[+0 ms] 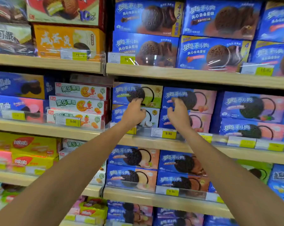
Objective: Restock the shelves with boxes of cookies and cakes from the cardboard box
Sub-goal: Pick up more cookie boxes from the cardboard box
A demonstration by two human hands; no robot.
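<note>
From the head camera we see a light wooden shelf point(154, 142) packed with cookie boxes. The left hand point(133, 111) reaches up to the blue-and-green cardboard cookie box point(151, 95), which lies on top of a blue-and-white cookie box point(152, 117). Its fingers rest against the top box's front face without wrapping round it. The right hand point(178, 111) hovers just beside it, before the blue-and-pink cookie box point(201, 100) of the neighbouring stack. Its fingers are loosely bent, thumb apart, holding nothing, though whether the fingertips touch that box is hard to tell. A yellow price tag point(168, 133) reading 9.90 sits on the shelf edge between the two wrists.
</note>
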